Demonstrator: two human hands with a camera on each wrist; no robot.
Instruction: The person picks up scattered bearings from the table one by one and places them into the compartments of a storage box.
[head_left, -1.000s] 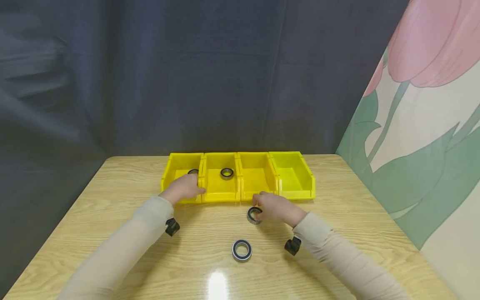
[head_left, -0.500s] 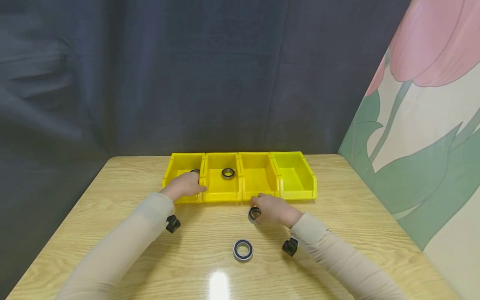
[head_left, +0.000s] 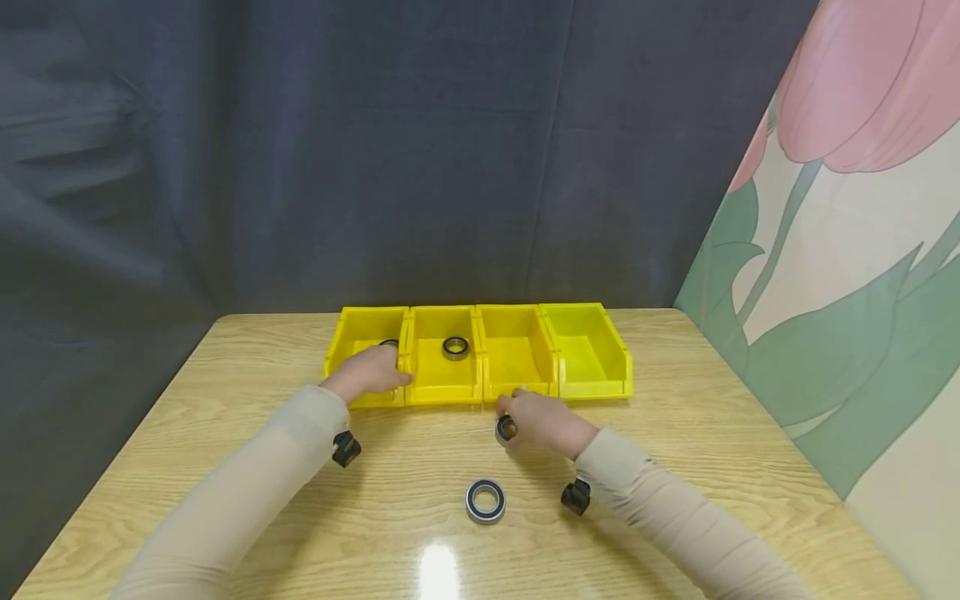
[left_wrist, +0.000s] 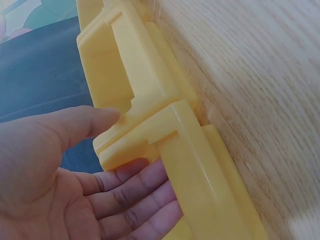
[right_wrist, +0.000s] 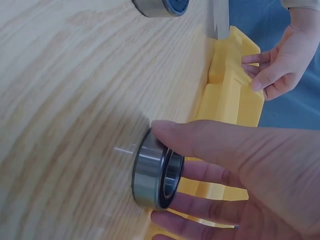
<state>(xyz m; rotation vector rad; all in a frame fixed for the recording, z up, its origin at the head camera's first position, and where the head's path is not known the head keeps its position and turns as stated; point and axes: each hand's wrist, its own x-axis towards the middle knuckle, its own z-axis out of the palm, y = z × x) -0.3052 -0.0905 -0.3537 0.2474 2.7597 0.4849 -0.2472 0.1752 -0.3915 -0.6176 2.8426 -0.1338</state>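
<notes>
My right hand point(head_left: 536, 419) is at a ball bearing point(head_left: 504, 429) on the table before the third bin. In the right wrist view the thumb lies on the rim of this bearing point(right_wrist: 150, 172), with fingers at its opposite side, pinching it. My left hand point(head_left: 369, 372) reaches over the front of the leftmost yellow bin point(head_left: 348, 329). Its thumb touches the divider rim point(left_wrist: 170, 117) and its loosely extended fingers point(left_wrist: 135, 200) lie inside the bin. A bearing point(head_left: 388, 342) shows partly behind that hand. Another bearing point(head_left: 455, 348) lies in the second bin point(head_left: 442, 392).
The third bin point(head_left: 517, 358) and the brighter fourth bin point(head_left: 588, 354) complete the row at the table's back. A loose bearing point(head_left: 485, 502) lies on the wooden table point(head_left: 360, 525) nearer me. A dark curtain point(head_left: 450, 167) hangs behind; a flower-painted wall point(head_left: 847, 292) stands right.
My right hand has shifted slightly left and its fingers have closed in around the bearing. The left hand stays at the leftmost bin.
</notes>
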